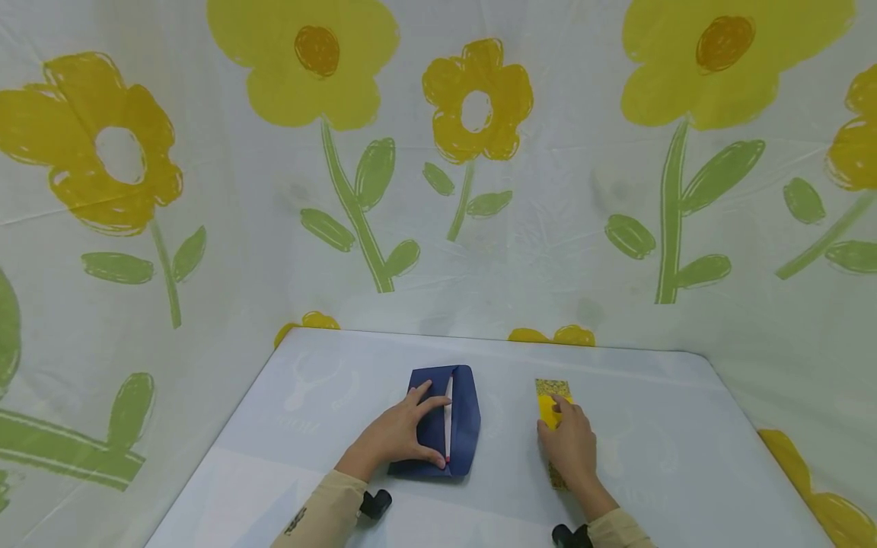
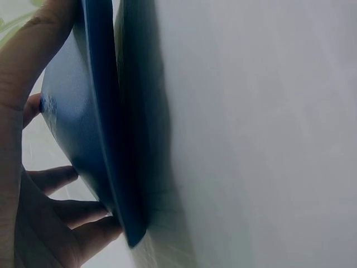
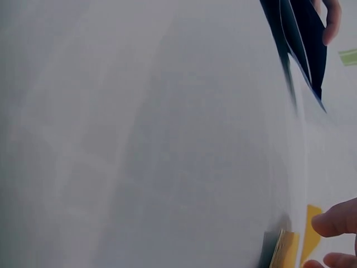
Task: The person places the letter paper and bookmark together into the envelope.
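A dark blue envelope [image 1: 432, 434] lies toward the left with its flap folded out to the right. Its mouth gapes, showing a white lining with a bit of red at the near end. Around its body my left hand [image 1: 396, 430] holds it, thumb and forefinger at the mouth; in the left wrist view its blue front [image 2: 75, 103] bulges up between thumb and fingers. To the right lies a narrow yellow strip [image 1: 552, 387], patterned at both ends and plain yellow mid-length. My right hand [image 1: 572, 445] pinches it from above, the thumb [image 3: 337, 219] against a yellow part. The palm hides its middle.
Both items rest on a white table [image 1: 651, 411]. Behind it and at the sides hangs a white cloth [image 1: 548, 190] printed with yellow flowers. Black wrist cameras show near each cuff, the left one [image 1: 375, 504] close to the envelope's near edge.
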Demonstrator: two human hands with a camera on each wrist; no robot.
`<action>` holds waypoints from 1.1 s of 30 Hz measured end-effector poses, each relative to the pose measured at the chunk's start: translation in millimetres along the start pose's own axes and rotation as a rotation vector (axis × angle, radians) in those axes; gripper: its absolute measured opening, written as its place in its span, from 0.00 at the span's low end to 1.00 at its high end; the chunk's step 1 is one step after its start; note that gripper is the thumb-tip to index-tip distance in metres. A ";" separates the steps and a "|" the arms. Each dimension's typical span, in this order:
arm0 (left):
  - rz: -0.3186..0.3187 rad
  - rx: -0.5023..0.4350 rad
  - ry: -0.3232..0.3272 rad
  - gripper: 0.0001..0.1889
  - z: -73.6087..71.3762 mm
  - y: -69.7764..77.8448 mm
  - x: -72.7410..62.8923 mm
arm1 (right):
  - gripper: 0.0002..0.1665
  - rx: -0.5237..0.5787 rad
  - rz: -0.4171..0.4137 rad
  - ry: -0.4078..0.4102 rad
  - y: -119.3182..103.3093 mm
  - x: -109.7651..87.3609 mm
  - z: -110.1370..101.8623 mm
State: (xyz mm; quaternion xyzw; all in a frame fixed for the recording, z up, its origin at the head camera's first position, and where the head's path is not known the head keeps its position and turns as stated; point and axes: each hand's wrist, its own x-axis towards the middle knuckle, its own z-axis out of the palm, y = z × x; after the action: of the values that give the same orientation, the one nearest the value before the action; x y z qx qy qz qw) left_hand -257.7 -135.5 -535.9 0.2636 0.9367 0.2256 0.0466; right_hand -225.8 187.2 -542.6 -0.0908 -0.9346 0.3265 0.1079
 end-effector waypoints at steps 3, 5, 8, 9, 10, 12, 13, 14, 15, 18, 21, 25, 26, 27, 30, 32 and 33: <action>0.002 -0.003 0.001 0.56 -0.4 0.9 0.5 | 0.35 -0.014 0.013 -0.006 0.2 0.5 -2.5; 0.006 -0.004 0.002 0.56 -0.5 1.3 0.7 | 0.36 -0.020 0.022 -0.012 -0.1 0.5 -4.3; 0.009 0.000 0.002 0.56 -0.2 1.8 0.9 | 0.37 -0.029 0.036 -0.023 0.8 0.4 -5.4; 0.009 0.001 0.002 0.56 0.0 1.9 1.0 | 0.38 -0.032 0.039 -0.026 1.6 0.4 -5.4; 0.010 0.002 0.001 0.56 0.2 2.0 1.1 | 0.38 -0.032 0.042 -0.030 2.5 0.4 -5.4; 0.009 0.005 0.000 0.55 0.6 2.1 1.4 | 0.38 -0.035 0.049 -0.033 4.1 0.4 -5.5; 0.009 0.006 -0.001 0.55 0.9 2.1 1.7 | 0.39 -0.036 0.052 -0.035 4.9 0.2 -5.7; 0.008 0.007 -0.001 0.55 1.1 2.1 1.9 | 0.39 -0.035 0.056 -0.036 5.9 0.4 -5.9; 0.006 0.009 -0.001 0.55 1.4 2.1 2.1 | 0.39 -0.034 0.057 -0.038 6.6 0.5 -6.3; 0.006 0.013 -0.001 0.55 2.1 2.1 2.6 | 0.40 -0.039 0.060 -0.044 9.0 0.6 -7.8; 0.008 0.011 0.000 0.56 1.7 3.1 2.8 | 0.41 -0.050 0.054 -0.049 10.5 0.1 -9.5; 0.010 0.007 -0.004 0.56 0.9 4.9 3.0 | 0.42 -0.060 0.056 -0.052 11.8 -0.6 -10.5; 0.012 0.007 -0.004 0.56 1.1 5.0 3.1 | 0.43 -0.063 0.058 -0.051 12.1 -0.8 -10.8; 0.014 0.005 -0.004 0.55 1.3 5.1 3.2 | 0.44 -0.066 0.060 -0.051 12.3 -1.0 -11.0; 0.021 0.002 -0.006 0.55 2.2 5.4 3.5 | 0.45 -0.079 0.064 -0.053 13.3 -1.3 -11.4; 0.026 0.000 -0.004 0.55 2.6 5.7 3.7 | 0.46 -0.085 0.066 -0.056 14.2 -1.5 -12.0; 0.027 0.001 -0.005 0.55 2.7 5.9 3.7 | 0.47 -0.086 0.067 -0.058 14.6 -1.5 -12.3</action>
State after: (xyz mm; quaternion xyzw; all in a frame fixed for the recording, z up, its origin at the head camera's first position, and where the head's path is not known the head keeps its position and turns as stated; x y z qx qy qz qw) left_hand -257.6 -128.0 -535.5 0.2766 0.9331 0.2252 0.0456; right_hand -219.8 205.3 -542.6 -0.1172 -0.9469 0.2920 0.0655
